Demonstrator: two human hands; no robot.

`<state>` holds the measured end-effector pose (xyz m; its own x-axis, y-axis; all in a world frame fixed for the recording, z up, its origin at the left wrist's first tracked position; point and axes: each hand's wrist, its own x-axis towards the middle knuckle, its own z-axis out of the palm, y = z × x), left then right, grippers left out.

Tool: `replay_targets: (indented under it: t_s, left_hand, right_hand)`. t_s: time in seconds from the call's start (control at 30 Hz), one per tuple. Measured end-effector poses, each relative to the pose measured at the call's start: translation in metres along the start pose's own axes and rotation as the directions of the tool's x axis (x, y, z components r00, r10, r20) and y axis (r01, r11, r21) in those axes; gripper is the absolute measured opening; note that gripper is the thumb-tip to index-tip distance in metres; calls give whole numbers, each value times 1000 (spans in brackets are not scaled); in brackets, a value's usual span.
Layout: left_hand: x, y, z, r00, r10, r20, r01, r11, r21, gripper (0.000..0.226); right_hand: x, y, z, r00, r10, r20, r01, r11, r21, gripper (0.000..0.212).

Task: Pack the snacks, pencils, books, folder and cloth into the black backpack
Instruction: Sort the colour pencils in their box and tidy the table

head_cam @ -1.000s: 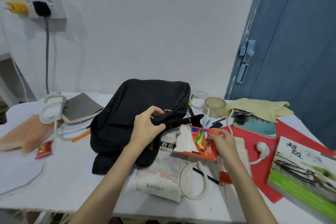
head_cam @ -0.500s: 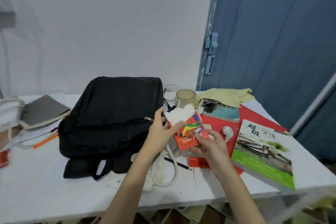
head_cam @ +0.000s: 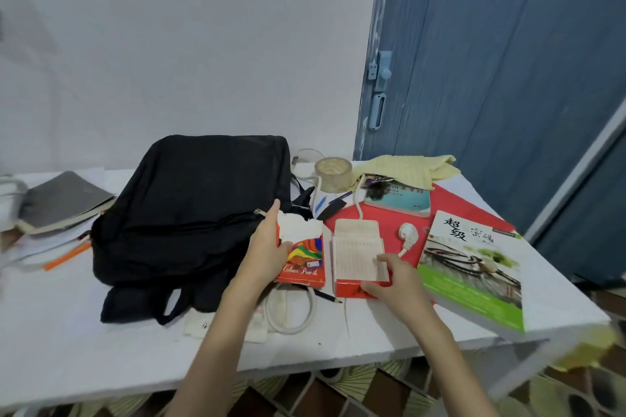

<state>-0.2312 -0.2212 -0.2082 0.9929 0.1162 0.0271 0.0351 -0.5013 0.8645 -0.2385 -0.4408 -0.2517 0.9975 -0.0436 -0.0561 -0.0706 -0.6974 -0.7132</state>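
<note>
The black backpack (head_cam: 196, 206) lies flat on the white table (head_cam: 84, 342), its front zipper closed. My left hand (head_cam: 269, 247) grips a red "Colour Pencils" box (head_cam: 303, 262) at the backpack's right edge; the box's white top flap is torn open. My right hand (head_cam: 389, 278) grips the near corner of a second red box (head_cam: 355, 256) with a white printed face, lying on the red folder (head_cam: 450, 210). A teal book (head_cam: 401, 201) and a large green-and-white book (head_cam: 474, 267) lie on the folder. The yellow cloth (head_cam: 410, 166) sits behind them.
A tape roll (head_cam: 333, 173), pens and a white plug (head_cam: 408, 235) with its cable lie between backpack and books. A loose pencil (head_cam: 327, 295) lies below the boxes. A grey notebook (head_cam: 64, 201) and an orange pencil (head_cam: 67, 256) are at the left. A blue door (head_cam: 508, 78) stands at the right.
The view swung right. My right hand let go of the pencil box and moved right onto the second red box. My left hand left the backpack and now holds the pencil box alone.
</note>
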Motion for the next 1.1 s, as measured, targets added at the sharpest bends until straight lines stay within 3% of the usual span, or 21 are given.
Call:
replay_targets:
  t_s: [0.13, 0.3, 0.37, 0.43, 0.5, 0.57, 0.67, 0.77, 0.83, 1.0, 1.1]
  left_hand:
    - [-3, 0, 5, 997, 39, -67, -47, 992, -120, 73]
    - [-10, 0, 10, 996, 38, -82, -61, 951, -304, 69]
    - [-14, -1, 10, 993, 37, -115, -74, 936, -345, 64]
    - [-18, -3, 11, 991, 40, -126, -84, 927, -366, 60]
    - [-21, -7, 10, 990, 37, -134, -83, 933, -350, 59]
    - [-23, -10, 9, 989, 53, -137, -95, 943, -319, 58]
    - [-26, -12, 10, 994, 80, -77, -99, 949, -300, 55]
    - [-30, -6, 12, 992, 101, 80, -71, 948, -309, 51]
    - [-32, -1, 13, 983, 109, 148, -53, 939, -340, 49]
    - [-33, 0, 12, 991, 88, 104, -44, 929, -367, 45]
    - [-32, -1, 9, 996, 54, 64, -26, 924, -381, 37]
  right_hand:
    - [1, -1, 8, 989, -48, -139, 51, 999, 18, 21]
    - [-3, -13, 2, 991, 55, -119, -24, 969, 247, 76]
    - [-1, -14, -4, 992, 99, -77, -68, 941, 332, 76]
    - [1, -10, -13, 991, 127, -46, -96, 904, 416, 56]
    - [2, -9, -23, 988, 147, -45, -96, 818, 567, 43]
    - [5, -14, -34, 985, 169, -44, -80, 665, 742, 38]
    - [13, -32, -43, 998, 63, 11, -39, 458, 888, 40]
    - [19, -50, -37, 996, -40, 76, -44, 519, 854, 48]
    - [22, -59, -33, 995, -66, 77, -27, 558, 829, 40]
    - [22, -62, -24, 985, -125, 118, -17, 609, 793, 31]
    - [22, -55, -22, 969, -151, 196, -31, 713, 701, 35]
